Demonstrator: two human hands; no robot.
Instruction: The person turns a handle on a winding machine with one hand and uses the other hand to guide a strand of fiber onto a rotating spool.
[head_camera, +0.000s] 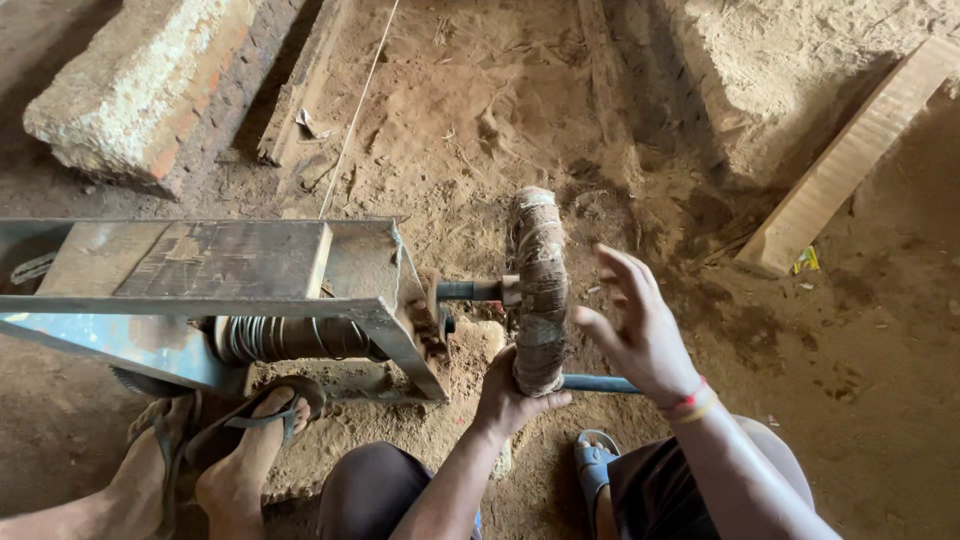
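The brown cloth-wrapped round wheel (540, 290) sits on a short metal rod (470, 290) sticking out of the blue metal frame (200, 320), above the dirt floor (480, 110). The left hand (510, 395) pinches the wheel's bottom edge. The right hand (635, 330) is spread wide just beside it. Best to hold the wheel steady and keep fingers off the rod

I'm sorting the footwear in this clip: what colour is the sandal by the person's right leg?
Light blue: the sandal shows only in the head view, below the wheel.

Wheel (540, 290) right of frame (250, 290)
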